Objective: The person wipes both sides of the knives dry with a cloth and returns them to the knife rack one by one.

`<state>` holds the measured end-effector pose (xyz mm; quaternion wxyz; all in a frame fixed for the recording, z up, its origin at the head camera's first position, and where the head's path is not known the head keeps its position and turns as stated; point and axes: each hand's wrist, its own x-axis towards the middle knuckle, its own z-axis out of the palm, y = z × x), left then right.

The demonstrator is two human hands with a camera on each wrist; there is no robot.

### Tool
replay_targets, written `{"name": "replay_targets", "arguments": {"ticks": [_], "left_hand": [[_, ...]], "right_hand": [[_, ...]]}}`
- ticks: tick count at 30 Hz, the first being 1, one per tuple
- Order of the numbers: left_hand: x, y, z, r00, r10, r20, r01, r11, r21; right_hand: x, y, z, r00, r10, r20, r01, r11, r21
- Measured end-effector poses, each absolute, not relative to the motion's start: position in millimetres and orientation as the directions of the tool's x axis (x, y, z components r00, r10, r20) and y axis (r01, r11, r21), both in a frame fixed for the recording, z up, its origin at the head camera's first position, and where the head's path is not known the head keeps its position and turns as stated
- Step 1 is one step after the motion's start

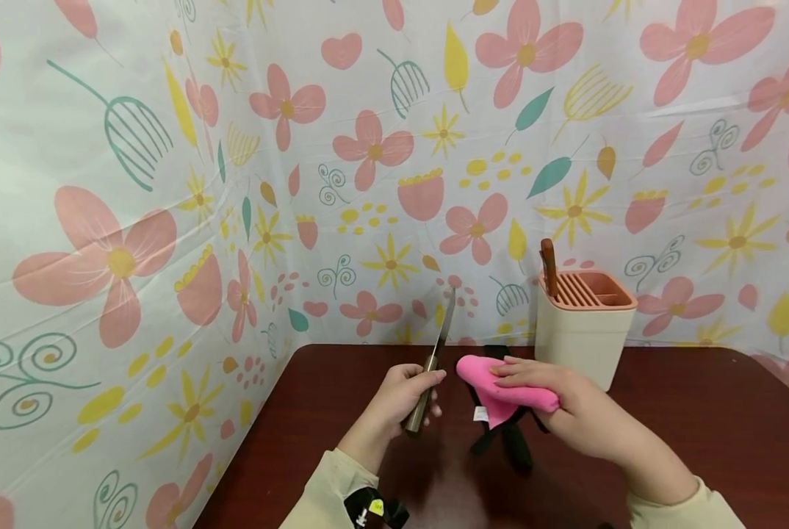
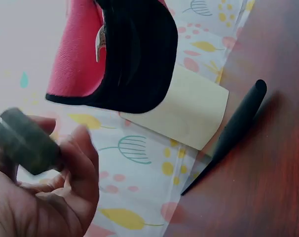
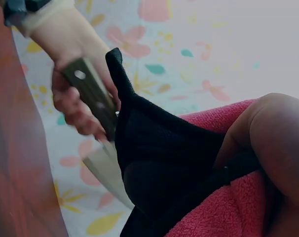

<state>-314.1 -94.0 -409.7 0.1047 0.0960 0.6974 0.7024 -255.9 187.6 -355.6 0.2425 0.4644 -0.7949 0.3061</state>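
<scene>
My left hand (image 1: 394, 400) grips a knife by its brown handle (image 1: 417, 413), and the blade (image 1: 444, 323) points up and away. The right wrist view shows that handle (image 3: 93, 91), while black fabric hides part of the wide blade (image 3: 107, 170). Just to the right, my right hand (image 1: 579, 404) holds a pink cloth (image 1: 487, 375) with black backing and trim, its fingers laid over the top. Cloth and blade look close but apart. Below the cloth, a black-handled utensil (image 2: 241, 116) lies on the table; its far end tapers thin, and its kind cannot be told.
A cream knife block (image 1: 579, 345) with a slotted orange top stands at the back right. One brown-handled knife (image 1: 549, 268) sits in it. The dark red-brown table (image 1: 685, 426) meets a flower-printed curtain (image 1: 368, 220) behind and on the left.
</scene>
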Motion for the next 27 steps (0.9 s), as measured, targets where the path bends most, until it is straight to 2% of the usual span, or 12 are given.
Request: {"name": "replay_targets", "arguments": {"ticks": [11,27], "left_hand": [[-319,-95,-413,-0.978,0.195,-0.079,-0.095,-0.073,0.993],[-321,-93,-418,-0.97,0.227,-0.087,-0.133,-0.196,0.971]], "right_hand": [[-263,212,-353,-0.477,-0.535,0.698,-0.864,0.432,-0.259],[-262,218,-351,-0.494,-0.495,0.714,-0.843,0.475,-0.254]]}}
